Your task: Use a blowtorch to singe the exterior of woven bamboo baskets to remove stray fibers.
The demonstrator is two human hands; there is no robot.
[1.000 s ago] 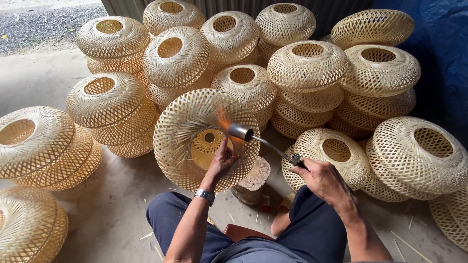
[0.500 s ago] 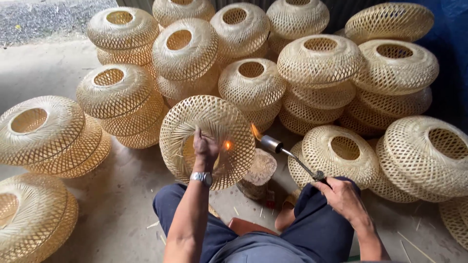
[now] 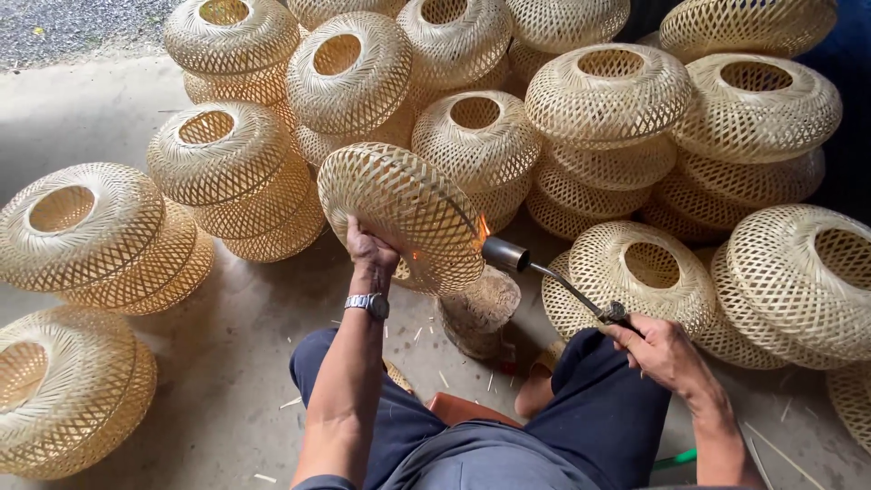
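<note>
My left hand [image 3: 367, 249] grips the near rim of a round woven bamboo shade [image 3: 404, 209] and holds it tilted on edge above a small woven stump [image 3: 478, 308]. My right hand [image 3: 667, 349] is closed on the handle of a gas torch [image 3: 544, 272]. The torch's metal nozzle points at the shade's right edge, where a small orange flame licks the weave. A watch sits on my left wrist.
Many similar woven shades are stacked all around: behind [image 3: 608, 100], at the left [image 3: 82, 231], lower left [image 3: 63, 390] and right [image 3: 798, 272]. Bamboo slivers lie on the concrete floor [image 3: 245, 363]. My knees in dark trousers fill the lower middle.
The shade has turned from facing me to edge-on. My left hand shifted from its face to its lower rim, and the torch flame now touches its right edge.
</note>
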